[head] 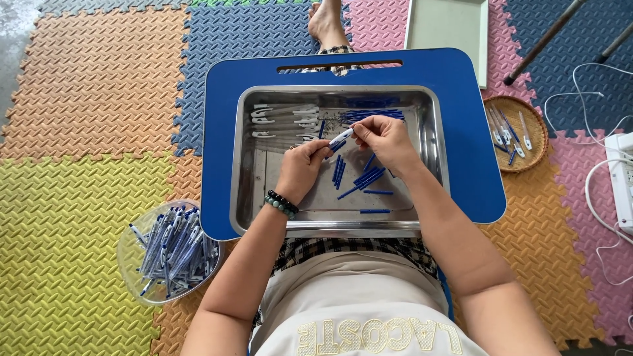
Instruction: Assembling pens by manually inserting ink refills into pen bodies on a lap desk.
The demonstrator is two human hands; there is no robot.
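Two hands: both over the steel tray (245, 165), which sits on a blue lap desk (217, 132).
Far left: clear bowl (135, 277) on the foam mat, filled with assembled white-and-blue pens (173, 249).
Tray, upper left: row of white pen clips (283, 120).
Left hand (303, 168): beaded bracelet at the wrist; fingers curled, pinching the lower end of a white pen barrel (341, 138).
Right hand (386, 140): fingertips pressed on the barrel's upper end, just beside the left.
Tray, centre: loose blue pen parts (366, 179) below the hands.
Far right: wicker basket (537, 142) holding a few pens.
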